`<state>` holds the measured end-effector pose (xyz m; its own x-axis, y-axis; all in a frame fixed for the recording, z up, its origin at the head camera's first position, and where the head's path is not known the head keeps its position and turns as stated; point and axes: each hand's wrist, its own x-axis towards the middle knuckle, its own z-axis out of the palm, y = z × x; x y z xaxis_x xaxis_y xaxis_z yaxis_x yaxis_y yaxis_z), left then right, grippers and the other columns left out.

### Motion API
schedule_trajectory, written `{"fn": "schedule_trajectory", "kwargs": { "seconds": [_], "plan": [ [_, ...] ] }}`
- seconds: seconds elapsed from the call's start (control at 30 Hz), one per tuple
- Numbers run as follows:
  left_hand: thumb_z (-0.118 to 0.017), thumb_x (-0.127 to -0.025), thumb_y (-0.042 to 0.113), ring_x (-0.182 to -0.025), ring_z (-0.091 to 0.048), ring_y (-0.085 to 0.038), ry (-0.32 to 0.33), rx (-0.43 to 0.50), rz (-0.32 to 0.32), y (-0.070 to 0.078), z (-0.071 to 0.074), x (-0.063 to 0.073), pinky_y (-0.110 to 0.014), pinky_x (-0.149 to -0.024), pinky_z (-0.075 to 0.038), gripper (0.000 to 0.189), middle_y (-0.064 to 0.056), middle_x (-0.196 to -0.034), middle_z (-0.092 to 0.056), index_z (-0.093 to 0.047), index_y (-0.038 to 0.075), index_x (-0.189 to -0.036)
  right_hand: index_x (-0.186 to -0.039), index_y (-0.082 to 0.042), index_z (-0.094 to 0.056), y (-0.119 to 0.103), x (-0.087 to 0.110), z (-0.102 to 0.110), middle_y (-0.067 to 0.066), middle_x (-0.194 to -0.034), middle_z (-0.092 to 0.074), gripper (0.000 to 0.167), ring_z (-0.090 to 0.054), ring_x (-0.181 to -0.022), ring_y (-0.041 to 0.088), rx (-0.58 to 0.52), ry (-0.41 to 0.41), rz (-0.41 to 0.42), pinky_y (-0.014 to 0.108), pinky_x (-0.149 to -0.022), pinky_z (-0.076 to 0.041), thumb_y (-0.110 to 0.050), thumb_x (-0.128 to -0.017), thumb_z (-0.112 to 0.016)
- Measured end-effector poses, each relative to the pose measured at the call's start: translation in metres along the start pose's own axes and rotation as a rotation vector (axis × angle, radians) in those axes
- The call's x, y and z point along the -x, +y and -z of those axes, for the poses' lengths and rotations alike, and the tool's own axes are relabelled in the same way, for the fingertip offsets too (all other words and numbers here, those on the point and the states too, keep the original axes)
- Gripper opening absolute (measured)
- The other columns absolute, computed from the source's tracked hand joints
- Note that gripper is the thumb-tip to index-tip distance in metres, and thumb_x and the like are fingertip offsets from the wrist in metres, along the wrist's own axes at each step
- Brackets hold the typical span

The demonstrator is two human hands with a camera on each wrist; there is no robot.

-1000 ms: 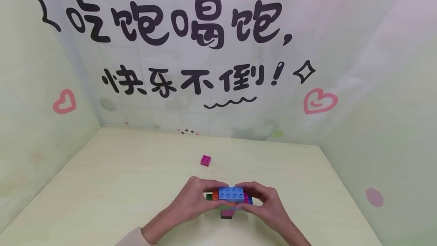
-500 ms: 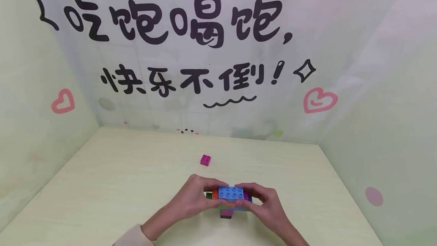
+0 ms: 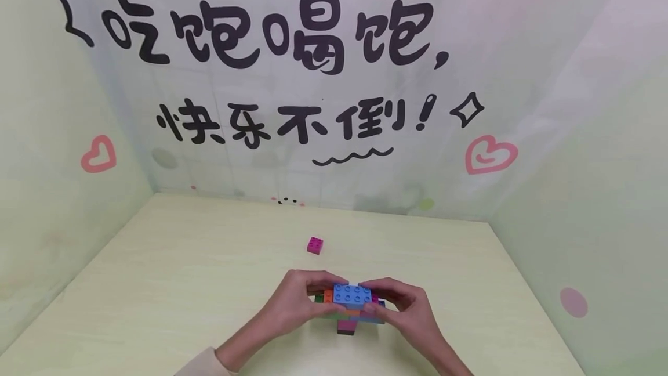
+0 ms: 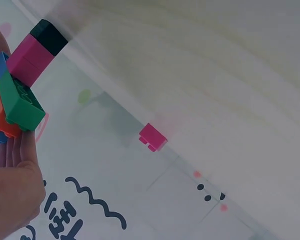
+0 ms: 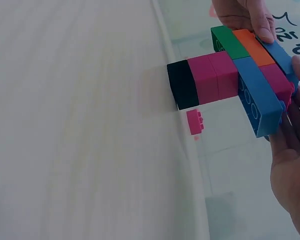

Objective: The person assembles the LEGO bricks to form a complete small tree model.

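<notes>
A light blue toy brick [image 3: 352,293] with studs up forms the top of a stacked brick model in the head view. My left hand [image 3: 292,302] pinches its left end between thumb and fingers. At the other end, my right hand [image 3: 409,305] grips it the same way. Below it the right wrist view shows an orange brick [image 5: 252,47] beside a magenta brick [image 5: 275,81]. Under those come a green brick [image 5: 229,41] and a blue brick [image 5: 257,97]. A narrow magenta stem [image 5: 212,75] ends in a dark block [image 5: 182,85] at the bottom.
A loose magenta brick [image 3: 315,245] lies on the pale tabletop [image 3: 209,260], beyond the hands. Printed cloth walls enclose the table at the back [image 3: 292,179] and on both sides.
Both hands and the model stay in nearly the same place. The right thumb sits slightly higher against the front of the light blue brick than a second ago.
</notes>
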<state>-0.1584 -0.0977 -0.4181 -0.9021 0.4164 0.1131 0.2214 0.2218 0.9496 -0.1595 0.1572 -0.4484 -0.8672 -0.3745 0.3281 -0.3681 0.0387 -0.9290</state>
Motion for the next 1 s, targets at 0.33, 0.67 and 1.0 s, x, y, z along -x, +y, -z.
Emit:
{"fn": "schedule_trajectory", "kwargs": {
  "seconds": [0.33, 0.67, 1.0],
  "plan": [
    [-0.080, -0.082, 0.032, -0.090, -0.069, -0.014, -0.008, 0.079, 0.024, -0.0021, -0.0015, -0.0007, -0.025, -0.077, -0.056, 0.030, 0.007, -0.106, -0.072, -0.076, 0.024, -0.110, -0.116, -0.004, -0.069, 0.0028, -0.0010, 0.0039, 0.014, -0.113, -0.069, 0.029, -0.065, -0.099, 0.031, -0.029, -0.021, 0.009, 0.037, -0.090, -0.052, 0.000, -0.088, -0.072],
    [-0.081, -0.082, 0.030, -0.091, -0.070, -0.016, -0.035, 0.131, 0.018, -0.0039, -0.0010, -0.0045, -0.027, -0.075, -0.057, 0.027, 0.004, -0.104, -0.073, -0.077, 0.023, -0.108, -0.115, -0.005, -0.069, -0.0007, -0.0022, 0.0047, 0.014, -0.112, -0.068, 0.027, -0.065, -0.097, 0.030, -0.020, -0.024, -0.008, 0.036, -0.089, -0.053, -0.001, -0.088, -0.072],
    [-0.082, -0.082, 0.028, -0.089, -0.071, -0.018, -0.051, 0.126, 0.002, -0.0065, 0.0008, -0.0040, -0.025, -0.069, -0.056, 0.029, 0.003, -0.101, -0.074, -0.077, 0.024, -0.110, -0.115, -0.003, -0.068, -0.0023, -0.0021, 0.0028, 0.015, -0.112, -0.067, 0.028, -0.064, -0.097, 0.031, -0.032, -0.045, 0.020, 0.036, -0.091, -0.052, 0.000, -0.088, -0.072]
  ]
}}
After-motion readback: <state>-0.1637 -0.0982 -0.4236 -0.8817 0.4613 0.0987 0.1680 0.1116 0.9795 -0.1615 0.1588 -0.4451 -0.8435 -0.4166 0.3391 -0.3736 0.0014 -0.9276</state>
